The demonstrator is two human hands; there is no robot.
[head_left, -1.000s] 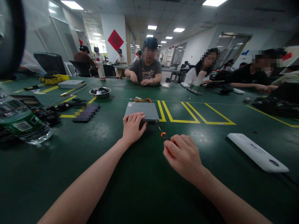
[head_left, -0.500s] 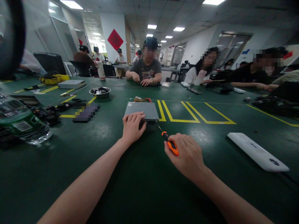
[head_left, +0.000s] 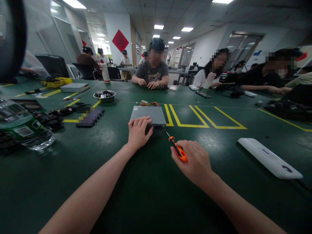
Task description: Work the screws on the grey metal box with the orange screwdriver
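Observation:
A grey metal power supply unit (head_left: 156, 113) lies on the green table, its socket side toward me and a bundle of coloured wires (head_left: 149, 103) behind it. Over its near left edge my left hand (head_left: 139, 131) is closed, fingers on the top and thumb down at the front face. In my right hand (head_left: 193, 159) is a screwdriver (head_left: 179, 151) with an orange and black handle. Its thin shaft points up and left, and the tip is at the unit's near right corner. Whether the tip sits in a screw is too small to tell.
A metal bowl (head_left: 104, 94) with small parts and a dark phone (head_left: 90, 117) stand to the left, near a water bottle (head_left: 23, 125). On the right lies a white oblong device (head_left: 269, 158) with a cable. Co-workers sit across the table; yellow tape marks its surface.
The screwdriver handle has turned slightly in my right fingers, showing more black along it. My left hand and the power supply unit stay in place.

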